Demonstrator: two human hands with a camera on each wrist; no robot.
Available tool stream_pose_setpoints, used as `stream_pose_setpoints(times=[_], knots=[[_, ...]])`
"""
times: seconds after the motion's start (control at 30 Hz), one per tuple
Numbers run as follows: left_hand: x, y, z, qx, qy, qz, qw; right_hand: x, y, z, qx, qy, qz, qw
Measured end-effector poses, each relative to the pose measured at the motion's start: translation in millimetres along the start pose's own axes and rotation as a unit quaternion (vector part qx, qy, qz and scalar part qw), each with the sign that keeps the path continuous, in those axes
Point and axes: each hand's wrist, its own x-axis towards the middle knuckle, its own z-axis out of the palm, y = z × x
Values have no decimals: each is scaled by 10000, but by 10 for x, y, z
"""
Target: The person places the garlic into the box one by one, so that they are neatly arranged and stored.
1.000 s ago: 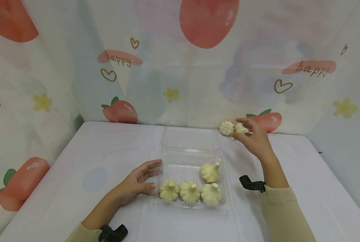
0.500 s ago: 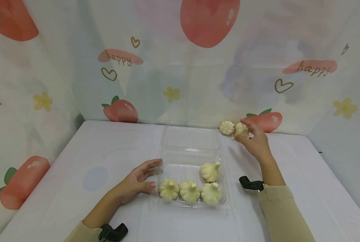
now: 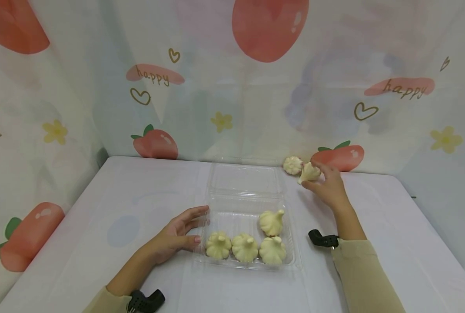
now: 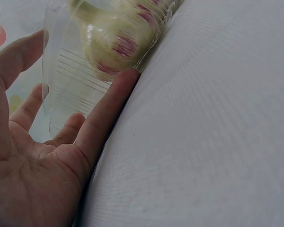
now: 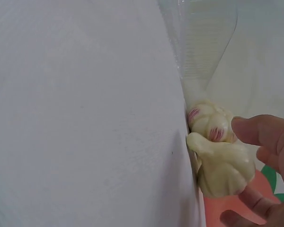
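My left hand [image 3: 177,232] rests against the left side of a clear plastic clamshell box [image 3: 232,266], its fingers extended along the wall. In the left wrist view, a fingertip meets the box near a garlic bulb [image 4: 116,42] with purple streaks. Several pale garlic bulbs [image 3: 245,248] sit inside, most of them along the front, one behind at the right [image 3: 271,222]. At the table's back edge, my right hand [image 3: 330,184] has thumb and fingers around a garlic bulb [image 5: 225,165], its stem pointing out. Beside that one lies another garlic bulb [image 3: 293,165].
The box's clear lid [image 3: 244,179] is folded back toward the patterned backdrop [image 3: 256,108]. A white cloth covers the table [image 3: 146,182], whose back edge runs close behind the loose bulbs. Both wrists carry small black cameras [image 3: 324,238].
The bulb at my right hand has turned, so its stem now points toward the front left. My right hand has shifted slightly toward me. The left hand and the box stay put.
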Motion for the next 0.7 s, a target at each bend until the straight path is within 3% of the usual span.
stream_pose_setpoints(times=[0.23,0.7], knots=[[-6,-11,-12,6,-2,15,10000,-14,-34,3,-385,-57,117,9992],[-5,-8,-20,30,-21,35,10000,-39,-95,5,-1253,-139,-101,9920]])
